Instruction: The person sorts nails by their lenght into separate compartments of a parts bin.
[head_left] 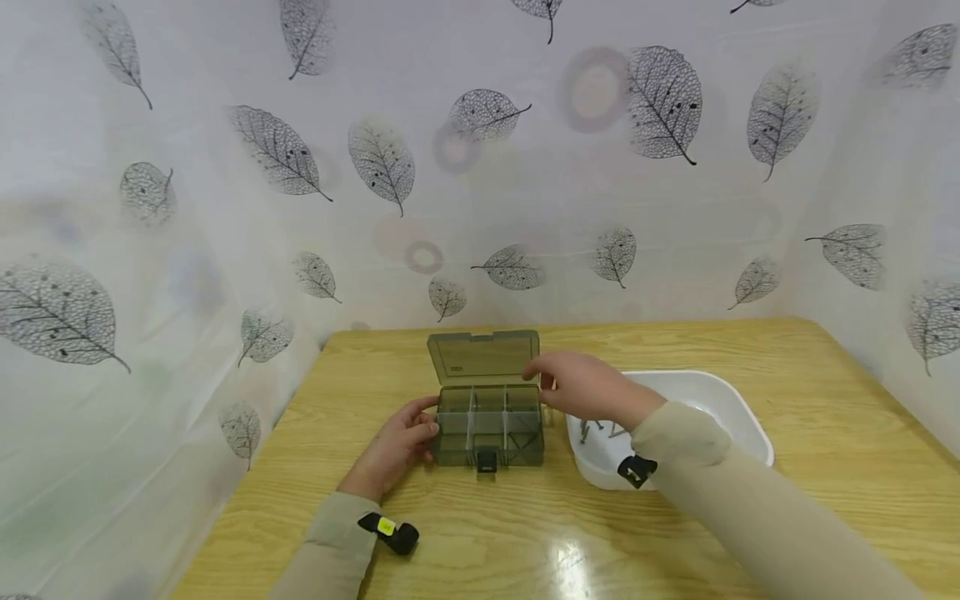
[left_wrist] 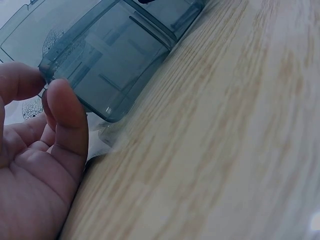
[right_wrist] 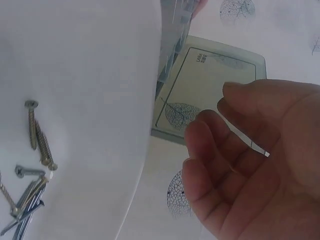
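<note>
A translucent grey compartment box (head_left: 486,454) stands on the table, its hinged lid (head_left: 483,357) raised at the back. Thin dark pieces lie in its front right compartment. My left hand (head_left: 401,442) holds the box's left side; in the left wrist view, thumb and finger pinch its corner. Over the box's right edge, beside the lid, hovers my right hand (head_left: 581,385). Its fingers (right_wrist: 200,142) are loosely bent, with nothing visible between them in the right wrist view. A white tray (head_left: 738,417) sits under the right forearm, holding several screws (right_wrist: 42,142) and nails (right_wrist: 27,212).
The wooden table (head_left: 480,542) extends around the box and tray. A pale curtain (head_left: 510,200) printed with leaves hangs behind the table and along both sides. Each sleeve carries a black wrist camera (head_left: 405,537).
</note>
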